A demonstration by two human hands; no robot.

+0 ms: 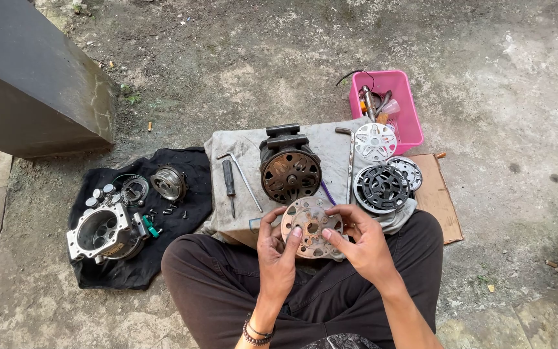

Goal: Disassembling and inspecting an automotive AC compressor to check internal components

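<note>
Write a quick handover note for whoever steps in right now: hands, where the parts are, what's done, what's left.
Left hand and right hand both grip the rusty perforated disc over the lap.
The compressor body stands on the grey cloth, screwdriver beside it, black pulley to its right.
Done: aluminium housing and small parts already lie apart on the black cloth.
Left: disc not yet set down; compressor body still in one piece.

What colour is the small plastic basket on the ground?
The small plastic basket is pink, seen in the head view.
</note>
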